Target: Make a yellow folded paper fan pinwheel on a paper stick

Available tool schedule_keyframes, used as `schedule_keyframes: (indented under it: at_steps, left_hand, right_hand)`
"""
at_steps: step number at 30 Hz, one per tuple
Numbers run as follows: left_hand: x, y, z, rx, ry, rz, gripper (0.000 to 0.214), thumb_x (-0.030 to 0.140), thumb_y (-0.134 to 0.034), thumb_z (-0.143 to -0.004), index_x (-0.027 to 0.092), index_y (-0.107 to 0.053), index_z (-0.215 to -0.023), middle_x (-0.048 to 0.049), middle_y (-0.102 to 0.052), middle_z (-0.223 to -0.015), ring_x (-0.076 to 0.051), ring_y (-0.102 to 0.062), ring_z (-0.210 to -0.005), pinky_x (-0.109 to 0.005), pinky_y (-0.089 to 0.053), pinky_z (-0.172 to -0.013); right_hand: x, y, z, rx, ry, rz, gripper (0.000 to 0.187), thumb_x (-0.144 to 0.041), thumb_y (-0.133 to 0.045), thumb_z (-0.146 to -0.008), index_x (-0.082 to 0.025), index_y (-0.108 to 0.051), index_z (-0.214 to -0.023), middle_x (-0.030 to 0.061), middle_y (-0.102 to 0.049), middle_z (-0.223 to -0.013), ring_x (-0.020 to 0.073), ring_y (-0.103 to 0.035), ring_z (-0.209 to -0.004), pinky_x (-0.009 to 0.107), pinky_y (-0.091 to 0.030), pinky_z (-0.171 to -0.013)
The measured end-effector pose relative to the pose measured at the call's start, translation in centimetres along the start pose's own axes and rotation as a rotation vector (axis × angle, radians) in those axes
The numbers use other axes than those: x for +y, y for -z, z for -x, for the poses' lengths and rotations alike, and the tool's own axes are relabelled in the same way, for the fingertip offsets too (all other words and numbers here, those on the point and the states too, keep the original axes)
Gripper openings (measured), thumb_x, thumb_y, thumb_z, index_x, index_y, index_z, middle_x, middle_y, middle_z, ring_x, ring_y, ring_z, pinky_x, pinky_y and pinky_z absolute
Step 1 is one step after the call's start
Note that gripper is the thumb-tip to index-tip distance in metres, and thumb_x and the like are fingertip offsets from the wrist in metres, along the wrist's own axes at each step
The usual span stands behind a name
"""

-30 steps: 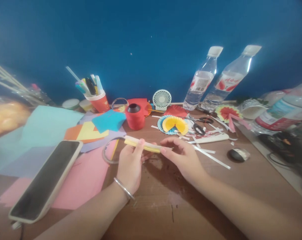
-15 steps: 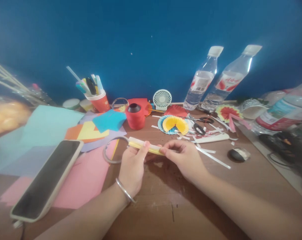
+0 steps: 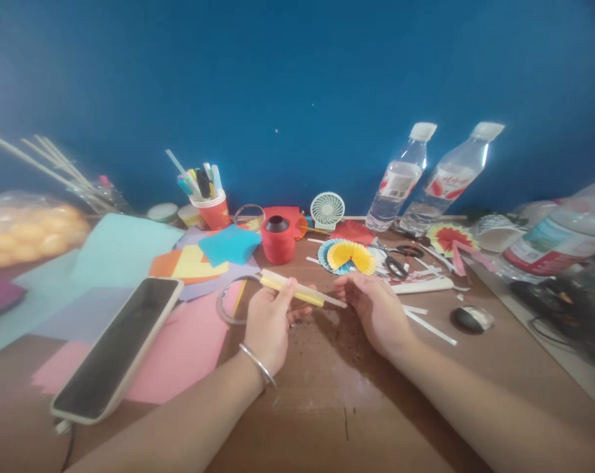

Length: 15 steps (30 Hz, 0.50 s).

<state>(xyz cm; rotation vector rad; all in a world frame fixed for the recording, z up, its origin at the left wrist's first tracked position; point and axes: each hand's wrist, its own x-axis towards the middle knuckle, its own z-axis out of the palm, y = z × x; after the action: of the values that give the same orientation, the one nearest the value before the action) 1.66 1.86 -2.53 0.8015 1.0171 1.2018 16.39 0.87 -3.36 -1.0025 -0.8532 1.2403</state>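
At the middle of a cluttered wooden desk, the person's left hand is holding a folded paper strip, its grip tight, thumb and fingers pinching the cream and yellow bar near its left half. The strip is hanging just above the desk, between the two hands, slanting down toward the right hand. That hand is curling its fingers at the strip's thin far end; whether its grip is pinching the paper or only sitting beside it cannot be told. The strip is already pressed into a narrow bar and is not yet spread open. A finished yellow and blue paper fan is lying just beyond it and a red and yellow rosette farther right, so this piece is looking about midway, folded but not opened or joined. A silver bangle is circling the left wrist. To the left, a metal ring is resting partly on pink paper, where a phone is lying with its screen dark. Farther back, a red spool, a red cup of pens, a small white fan and scissors among white paper offcuts are crowding the desk. Two water bottles are standing against the blue wall, wearing red and white labels too blurred to read; no other writing is showing.
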Motion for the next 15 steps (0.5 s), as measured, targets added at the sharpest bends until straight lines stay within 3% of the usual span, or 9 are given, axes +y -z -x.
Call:
schedule_keyframes:
  at_steps: [5,9,15]
  left_hand:
    - [0.0,0.1,0.2,-0.119,-0.023,-0.095,0.025,0.034,-0.060,-0.067,0.011,-0.056,-0.076,-0.0056,-0.064,-0.073,-0.013,-0.059,-0.061,-0.024,-0.048,-0.055]
    - [-0.5,0.4,0.0,-0.123,-0.076,-0.128,0.022,0.031,-0.062,-0.065,0.012,-0.057,-0.073,-0.0016,-0.060,-0.067,-0.010,-0.055,-0.060,-0.019,-0.044,-0.052]
    - [-0.8,0.7,-0.5,-0.150,-0.089,-0.155,0.020,0.031,-0.064,-0.061,0.012,-0.058,-0.069,0.0013,-0.056,-0.061,-0.008,-0.049,-0.053,-0.019,-0.038,-0.048]
  right_hand:
    - [-0.7,-0.7,0.6,-0.093,0.009,0.334,0.013,-0.030,-0.060,-0.066,-0.017,-0.059,-0.066,-0.0026,-0.056,-0.061,0.0107,-0.049,-0.057,0.022,-0.038,-0.057]
    - [-1.1,-1.2,1.0,-0.156,0.004,0.590,0.013,-0.029,-0.059,-0.065,-0.016,-0.058,-0.061,-0.0016,-0.057,-0.056,0.0113,-0.050,-0.053,0.022,-0.039,-0.052]
    - [-0.6,-1.0,0.7,-0.185,0.015,0.637,0.017,-0.032,-0.058,-0.065,-0.015,-0.060,-0.068,0.0011,-0.063,-0.065,0.0140,-0.056,-0.061,0.022,-0.042,-0.057]
